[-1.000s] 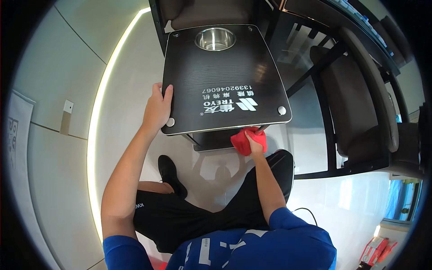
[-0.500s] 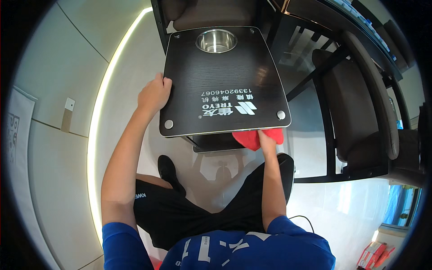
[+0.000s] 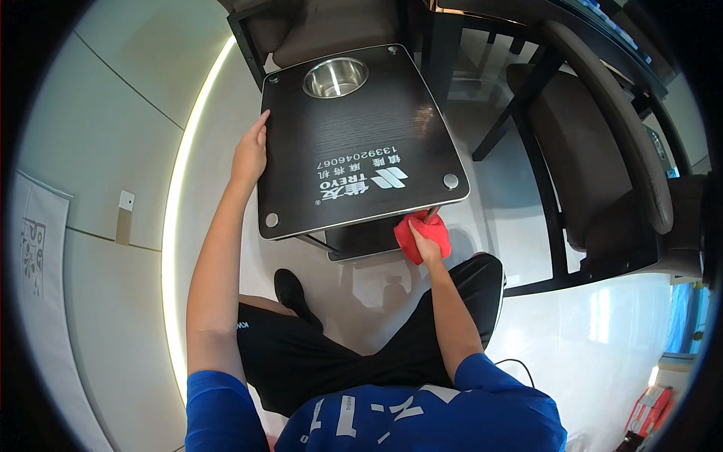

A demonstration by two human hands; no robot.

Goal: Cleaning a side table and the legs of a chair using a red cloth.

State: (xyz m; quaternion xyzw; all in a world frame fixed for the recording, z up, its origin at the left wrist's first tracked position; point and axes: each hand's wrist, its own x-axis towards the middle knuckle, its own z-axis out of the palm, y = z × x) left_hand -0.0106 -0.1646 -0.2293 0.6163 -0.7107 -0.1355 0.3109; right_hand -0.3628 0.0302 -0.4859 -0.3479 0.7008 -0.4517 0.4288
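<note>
A black two-tier side table with rounded corners and a metal rim stands before me. A round steel cup is set into its far end, and silver round caps mark its corners. My left hand grips the left edge of the top, fingertips along the rim. Below the near right corner, my right hand is closed on a red cloth, pressed around a table leg. Part of the leg and some right fingers are hidden by cloth and tabletop. The lower shelf shows beneath the near edge.
A brown padded chair stands behind the side table, and another chair is at the right by a dark table. A wall with a light strip runs along the left. A cable lies at lower right.
My right hand and the cloth have come lower, out from under the tabletop, onto the leg. The left hand's fingers have straightened along the edge. The view has shifted slightly.
</note>
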